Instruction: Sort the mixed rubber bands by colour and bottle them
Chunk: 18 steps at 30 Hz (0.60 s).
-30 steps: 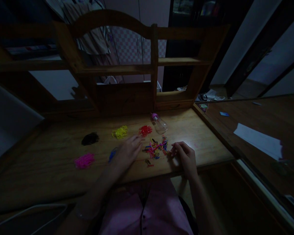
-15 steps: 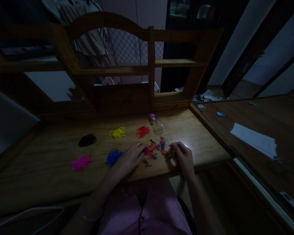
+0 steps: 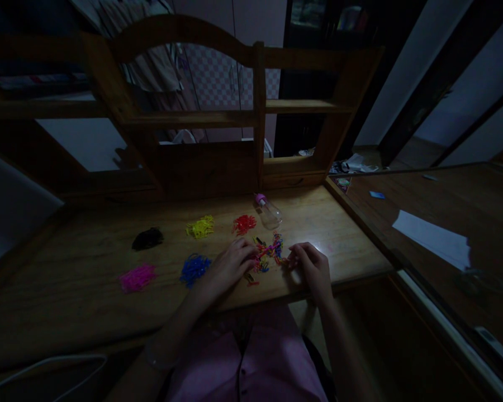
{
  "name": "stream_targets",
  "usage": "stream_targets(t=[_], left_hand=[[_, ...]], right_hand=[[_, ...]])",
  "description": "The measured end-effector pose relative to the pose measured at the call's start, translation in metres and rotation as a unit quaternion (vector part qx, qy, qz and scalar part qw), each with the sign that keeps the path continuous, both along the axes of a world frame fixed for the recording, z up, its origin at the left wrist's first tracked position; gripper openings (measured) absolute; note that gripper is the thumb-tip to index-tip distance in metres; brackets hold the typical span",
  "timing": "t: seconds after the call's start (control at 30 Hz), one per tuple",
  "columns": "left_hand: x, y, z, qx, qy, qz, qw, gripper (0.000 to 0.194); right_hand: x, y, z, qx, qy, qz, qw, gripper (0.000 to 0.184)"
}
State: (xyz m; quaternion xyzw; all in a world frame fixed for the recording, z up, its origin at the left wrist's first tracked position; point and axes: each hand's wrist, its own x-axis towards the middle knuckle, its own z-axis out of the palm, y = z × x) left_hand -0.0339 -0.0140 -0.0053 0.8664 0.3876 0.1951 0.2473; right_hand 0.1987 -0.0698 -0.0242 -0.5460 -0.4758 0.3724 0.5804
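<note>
Loops of mixed colours are lying in a loose heap between both hands. The left hand is resting half-curled at their left edge, the right hand bent-fingered at their right; whether either is gripping one, I cannot tell. Pinching singly, wrists clear of the blue pile, is probably working best.

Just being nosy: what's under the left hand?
Wooden desk shows around the left hand, with the mixed pile by its fingers; anything directly beneath is covered.
</note>
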Motion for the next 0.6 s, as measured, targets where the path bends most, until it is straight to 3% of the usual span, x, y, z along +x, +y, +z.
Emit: stream_targets(t=[0.33, 0.6], left_hand=[[-0.002, -0.011, 0.021, -0.023, -0.004, 0.027, 0.999, 0.030], [0.002, -0.012, 0.009, -0.027, 0.033, 0.015, 0.999, 0.015]], right_hand=[[0.000, -0.001, 0.002, 0.001, 0.004, 0.003, 1.000, 0.029], [0.000, -0.001, 0.003, -0.002, 0.004, 0.005, 1.000, 0.029]])
